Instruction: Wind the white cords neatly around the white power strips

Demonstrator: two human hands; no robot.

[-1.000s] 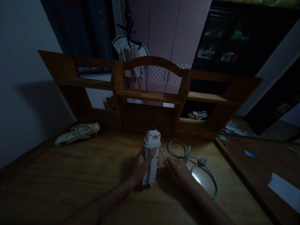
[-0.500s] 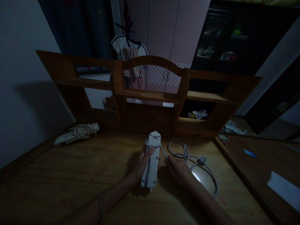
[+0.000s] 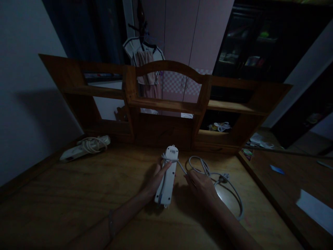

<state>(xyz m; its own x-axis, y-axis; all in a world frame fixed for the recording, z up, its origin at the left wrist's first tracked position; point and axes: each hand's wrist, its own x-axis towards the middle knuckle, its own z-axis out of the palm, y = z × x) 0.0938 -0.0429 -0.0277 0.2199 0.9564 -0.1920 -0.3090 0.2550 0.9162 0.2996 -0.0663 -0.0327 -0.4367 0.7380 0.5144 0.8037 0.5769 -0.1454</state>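
A white power strip point(image 3: 170, 180) is held underside up over the wooden desk, its screw holes and label facing me. My left hand point(image 3: 158, 178) is closed around it, thumb across the back and fingertips showing at the far side. Part of the grey cord point(image 3: 170, 160) wraps round the strip near its upper end. From there the cord runs to my right hand point(image 3: 199, 184), which is closed on it. Beyond that hand the loose cord lies in loops on the desk, with its plug point(image 3: 224, 177) to the right.
Another power strip point(image 3: 85, 148), its cord coiled on top, lies at the desk's back left. A wooden shelf unit point(image 3: 166, 106) borders the back. Right of the desk's raised edge are a blue card point(image 3: 277, 169) and white paper point(image 3: 316, 208).
My right hand has shifted slightly right and up with the cord. The power strip has tilted a little, its lower end moving left and up in my left hand.
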